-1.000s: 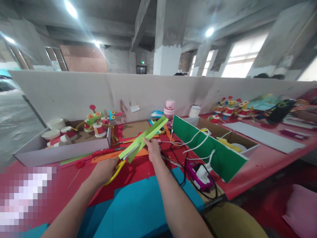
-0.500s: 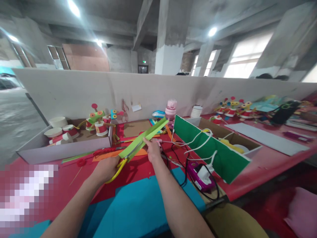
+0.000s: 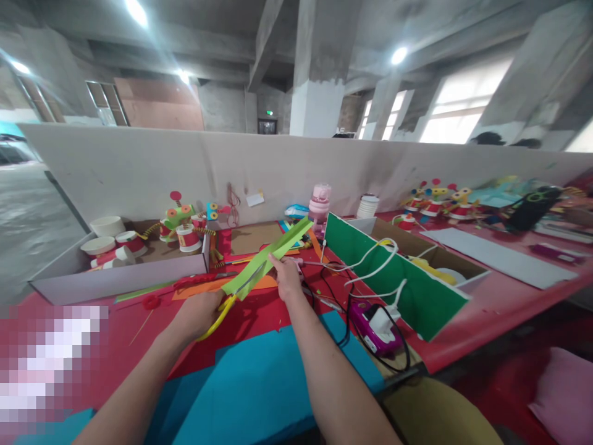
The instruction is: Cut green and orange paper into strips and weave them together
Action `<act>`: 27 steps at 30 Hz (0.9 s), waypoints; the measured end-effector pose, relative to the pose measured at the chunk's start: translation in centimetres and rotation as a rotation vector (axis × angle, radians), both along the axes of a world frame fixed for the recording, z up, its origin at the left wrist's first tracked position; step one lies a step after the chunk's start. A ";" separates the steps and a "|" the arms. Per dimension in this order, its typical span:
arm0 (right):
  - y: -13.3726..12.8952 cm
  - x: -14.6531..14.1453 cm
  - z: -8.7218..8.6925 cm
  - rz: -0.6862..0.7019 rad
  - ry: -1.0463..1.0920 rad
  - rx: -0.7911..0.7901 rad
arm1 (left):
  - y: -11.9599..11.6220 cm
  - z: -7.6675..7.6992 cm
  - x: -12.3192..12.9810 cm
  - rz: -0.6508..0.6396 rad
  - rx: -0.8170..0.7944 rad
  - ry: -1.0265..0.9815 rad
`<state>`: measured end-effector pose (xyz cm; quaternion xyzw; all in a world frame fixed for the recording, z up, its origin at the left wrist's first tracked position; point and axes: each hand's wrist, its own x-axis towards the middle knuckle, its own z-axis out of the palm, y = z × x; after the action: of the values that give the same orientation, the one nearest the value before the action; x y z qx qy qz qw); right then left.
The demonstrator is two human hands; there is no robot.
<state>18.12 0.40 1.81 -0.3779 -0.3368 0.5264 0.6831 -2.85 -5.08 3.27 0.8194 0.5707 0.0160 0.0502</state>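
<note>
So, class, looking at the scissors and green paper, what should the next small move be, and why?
Probably a short snip along the green paper: the left hand grips the yellow scissors, their blades are at the paper, and the right hand holds it just beyond.

The left grip (image 3: 201,314) and the right grip (image 3: 287,279) are bare human hands. Behind them, the left forearm (image 3: 139,374) and the right forearm (image 3: 322,352) show equally uncovered, smooth in outline, widest near the view's lower edge and narrowing forward.
</note>
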 end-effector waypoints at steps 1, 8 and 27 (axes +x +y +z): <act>0.1 0.0 0.0 0.000 -0.011 0.003 | 0.0 0.0 0.0 -0.001 0.001 0.000; 0.2 0.1 -0.4 0.022 -0.058 0.027 | -0.2 0.0 0.0 -0.018 0.005 -0.049; 0.0 -1.3 0.7 -0.118 -0.104 0.095 | -1.6 2.2 -2.5 -0.069 -0.169 -0.220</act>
<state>16.81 0.41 2.56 -0.3912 -0.3734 0.4483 0.7118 -5.32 -6.70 5.48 0.8247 0.5326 0.0559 0.1820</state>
